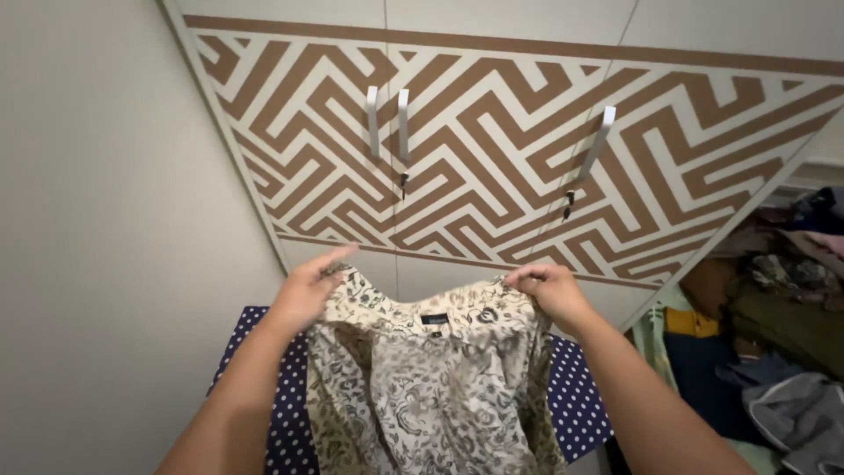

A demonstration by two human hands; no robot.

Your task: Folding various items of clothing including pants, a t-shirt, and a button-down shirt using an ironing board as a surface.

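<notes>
A navy board [580, 405] with white polka dots carries a cream patterned shirt [431, 387], which drapes over its middle.

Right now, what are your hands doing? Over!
Left hand and right hand each pinch a shoulder of the shirt. Shirt hangs over the dotted board. Nothing in the way, wardrobe shut.

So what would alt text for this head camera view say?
Two bare hands, left hand and right hand, hold up a cream floral-patterned shirt by its shoulders over a navy polka-dot cloth, facing white wardrobe doors with a brown maze pattern.
</notes>
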